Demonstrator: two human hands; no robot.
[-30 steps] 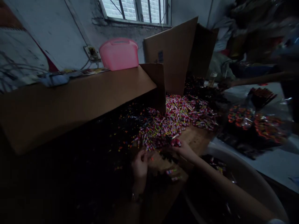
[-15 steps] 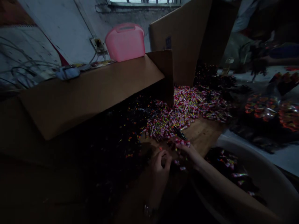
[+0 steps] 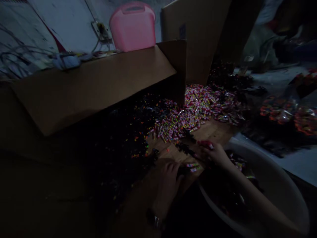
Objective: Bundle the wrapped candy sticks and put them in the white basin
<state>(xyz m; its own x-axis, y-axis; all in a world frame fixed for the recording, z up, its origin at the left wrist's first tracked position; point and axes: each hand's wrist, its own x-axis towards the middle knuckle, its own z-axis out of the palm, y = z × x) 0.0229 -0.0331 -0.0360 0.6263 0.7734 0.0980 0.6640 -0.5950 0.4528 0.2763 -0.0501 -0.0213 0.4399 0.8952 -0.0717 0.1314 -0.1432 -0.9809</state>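
Observation:
A big heap of small pink and multicoloured wrapped pieces (image 3: 195,110) lies on a brown cardboard sheet (image 3: 213,130). My right hand (image 3: 214,153) is at the sheet's near edge, over the rim of a pale round basin (image 3: 277,185), its fingers curled round a few of the small pieces. My left hand (image 3: 168,181) rests lower on the cardboard in deep shadow, fingers bent, beside two loose pieces (image 3: 192,167). What it holds, if anything, is hidden by the dark. A wristwatch (image 3: 155,221) shows on that arm.
A large open cardboard box (image 3: 99,86) fills the left, its flap raised. Behind stand a pink plastic basket (image 3: 133,26) and an upright cardboard panel (image 3: 195,36). Clear bags of dark and orange items (image 3: 284,114) lie at the right.
The view has tilted down. My right hand drew back from the heap's edge toward the basin with pieces in it. My left hand slid lower and nearer to me.

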